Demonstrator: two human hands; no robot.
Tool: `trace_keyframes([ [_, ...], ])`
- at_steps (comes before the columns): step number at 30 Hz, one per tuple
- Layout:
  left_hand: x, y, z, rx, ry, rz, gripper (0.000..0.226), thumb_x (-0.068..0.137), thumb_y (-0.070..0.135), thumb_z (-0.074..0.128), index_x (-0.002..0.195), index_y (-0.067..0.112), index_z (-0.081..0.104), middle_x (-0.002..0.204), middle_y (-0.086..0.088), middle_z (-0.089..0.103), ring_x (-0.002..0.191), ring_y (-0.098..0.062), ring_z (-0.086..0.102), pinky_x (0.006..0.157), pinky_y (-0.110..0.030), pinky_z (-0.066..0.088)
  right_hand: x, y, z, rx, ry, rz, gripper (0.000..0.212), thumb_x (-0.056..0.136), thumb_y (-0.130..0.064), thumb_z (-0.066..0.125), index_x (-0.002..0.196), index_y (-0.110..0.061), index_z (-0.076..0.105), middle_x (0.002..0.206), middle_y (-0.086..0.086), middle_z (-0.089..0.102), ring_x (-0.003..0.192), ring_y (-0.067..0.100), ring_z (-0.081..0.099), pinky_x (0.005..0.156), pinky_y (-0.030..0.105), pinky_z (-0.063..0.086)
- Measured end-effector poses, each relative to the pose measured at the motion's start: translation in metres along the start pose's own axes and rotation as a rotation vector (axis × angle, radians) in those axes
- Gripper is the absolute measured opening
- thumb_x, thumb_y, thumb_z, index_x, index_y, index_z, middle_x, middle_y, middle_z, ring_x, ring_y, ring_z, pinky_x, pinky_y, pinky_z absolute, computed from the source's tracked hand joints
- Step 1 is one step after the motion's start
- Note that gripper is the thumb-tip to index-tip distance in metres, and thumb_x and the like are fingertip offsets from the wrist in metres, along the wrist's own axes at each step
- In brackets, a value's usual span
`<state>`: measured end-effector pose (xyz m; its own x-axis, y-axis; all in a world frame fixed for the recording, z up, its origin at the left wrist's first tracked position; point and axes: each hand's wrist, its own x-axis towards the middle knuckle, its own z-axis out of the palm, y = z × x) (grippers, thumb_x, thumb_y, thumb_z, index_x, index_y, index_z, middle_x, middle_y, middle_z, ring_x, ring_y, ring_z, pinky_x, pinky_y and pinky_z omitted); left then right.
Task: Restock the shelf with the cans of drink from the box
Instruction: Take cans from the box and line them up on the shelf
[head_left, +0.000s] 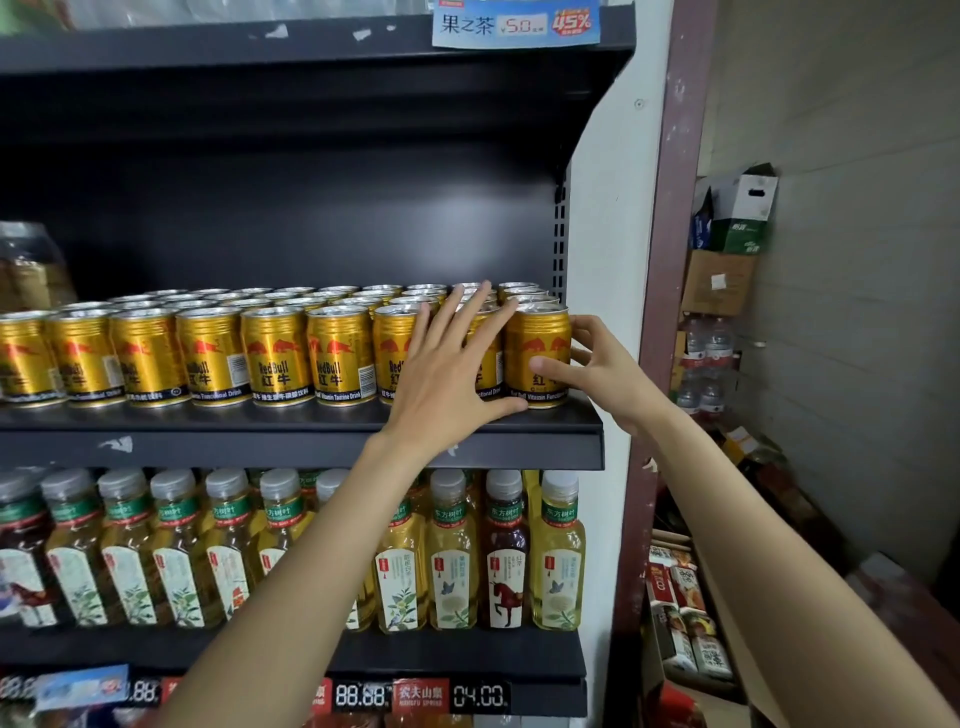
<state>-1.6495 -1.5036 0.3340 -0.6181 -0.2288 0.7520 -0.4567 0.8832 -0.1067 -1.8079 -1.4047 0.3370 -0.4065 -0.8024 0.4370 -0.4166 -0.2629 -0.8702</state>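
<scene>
Several rows of gold Red Bull cans (275, 353) fill the dark middle shelf (311, 421) from left to right. My left hand (447, 374) lies flat with fingers spread against the fronts of two cans near the right end. My right hand (597, 369) wraps the rightmost front can (537, 338) from its right side, thumb across the label. That can stands upright on the shelf by the white side panel. The box is not in view.
Tea bottles (452, 551) stand on the shelf below, with price displays (421, 693) under them. An empty dark gap lies above the cans beneath the upper shelf (311, 52). Cardboard boxes (719, 280), water bottles and cartons crowd the corner at right.
</scene>
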Motion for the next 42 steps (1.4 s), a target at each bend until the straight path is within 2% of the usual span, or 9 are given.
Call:
trace_keyframes([
  [2,0.002,0.003,0.002,0.012,0.016,0.013,0.095,0.072,0.066,0.061,0.148,0.033,0.014,0.158,0.003,0.009,0.146,-0.020,0.000,0.116,-0.042,-0.007,0.001,-0.001,0.002,-0.036,0.029,0.004,0.068,0.078,-0.021,0.072,0.133,-0.014,0.032,0.129,-0.003,0.044,0.114,0.015,0.047,0.092,0.030,0.047],
  [7,0.006,0.003,0.007,0.032,0.061,0.012,0.094,0.071,0.066,0.063,0.147,0.027,0.022,0.156,0.003,0.019,0.145,-0.021,0.010,0.116,-0.042,-0.004,0.002,-0.003,0.007,-0.122,0.113,0.010,0.074,0.073,-0.027,0.078,0.130,-0.014,0.032,0.127,-0.001,0.046,0.110,0.020,0.053,0.093,0.036,0.050],
  [13,0.006,0.001,0.010,0.049,0.080,0.033,0.095,0.071,0.064,0.065,0.147,0.026,0.022,0.155,0.001,0.023,0.143,-0.023,0.014,0.116,-0.044,-0.002,0.004,-0.008,0.014,-0.249,0.181,-0.032,0.076,0.071,-0.030,0.080,0.126,-0.011,0.031,0.113,-0.002,0.045,0.102,0.017,0.052,0.087,0.031,0.051],
  [22,0.006,0.001,0.011,0.021,0.093,0.030,0.093,0.071,0.062,0.065,0.147,0.025,0.025,0.153,0.002,0.027,0.142,-0.022,0.015,0.116,-0.043,-0.001,0.003,-0.008,0.005,-0.331,0.127,-0.031,0.085,0.068,-0.037,0.079,0.133,-0.014,0.029,0.134,0.006,0.048,0.104,0.016,0.053,0.087,0.028,0.049],
  [25,0.006,0.000,0.012,0.016,0.094,0.030,0.093,0.072,0.062,0.065,0.147,0.025,0.024,0.153,0.002,0.026,0.143,-0.021,0.014,0.116,-0.042,-0.002,0.004,-0.010,0.010,-0.418,0.147,-0.083,0.088,0.067,-0.040,0.079,0.136,-0.014,0.031,0.131,0.005,0.051,0.112,0.020,0.055,0.090,0.030,0.047],
  [28,0.005,0.001,0.013,0.008,0.103,0.031,0.093,0.072,0.061,0.066,0.147,0.025,0.025,0.152,0.002,0.028,0.142,-0.021,0.016,0.116,-0.042,0.001,0.005,-0.008,0.017,-0.540,0.183,-0.132,0.085,0.065,-0.046,0.079,0.131,-0.013,0.037,0.124,0.005,0.056,0.107,0.018,0.055,0.088,0.031,0.048],
  [31,0.006,0.000,0.012,0.002,0.105,0.024,0.092,0.072,0.062,0.066,0.146,0.025,0.026,0.152,0.003,0.028,0.142,-0.020,0.015,0.116,-0.041,0.001,0.006,-0.008,0.017,-0.543,0.187,-0.132,0.084,0.066,-0.046,0.079,0.130,-0.013,0.038,0.123,0.005,0.056,0.107,0.018,0.054,0.086,0.029,0.046],
  [37,0.005,0.001,0.013,-0.001,0.104,0.022,0.091,0.072,0.060,0.066,0.146,0.024,0.027,0.153,0.003,0.027,0.143,-0.020,0.014,0.115,-0.040,-0.001,0.004,-0.008,0.019,-0.548,0.200,-0.126,0.084,0.064,-0.047,0.079,0.130,-0.013,0.039,0.124,0.007,0.057,0.109,0.022,0.055,0.090,0.035,0.049],
  [42,0.005,0.000,0.012,0.000,0.102,0.028,0.090,0.073,0.060,0.066,0.146,0.023,0.027,0.153,0.001,0.027,0.143,-0.021,0.014,0.115,-0.040,-0.002,0.000,-0.011,0.021,-0.522,0.195,-0.118,0.084,0.064,-0.046,0.080,0.131,-0.014,0.039,0.124,0.005,0.056,0.106,0.018,0.055,0.087,0.030,0.047],
])
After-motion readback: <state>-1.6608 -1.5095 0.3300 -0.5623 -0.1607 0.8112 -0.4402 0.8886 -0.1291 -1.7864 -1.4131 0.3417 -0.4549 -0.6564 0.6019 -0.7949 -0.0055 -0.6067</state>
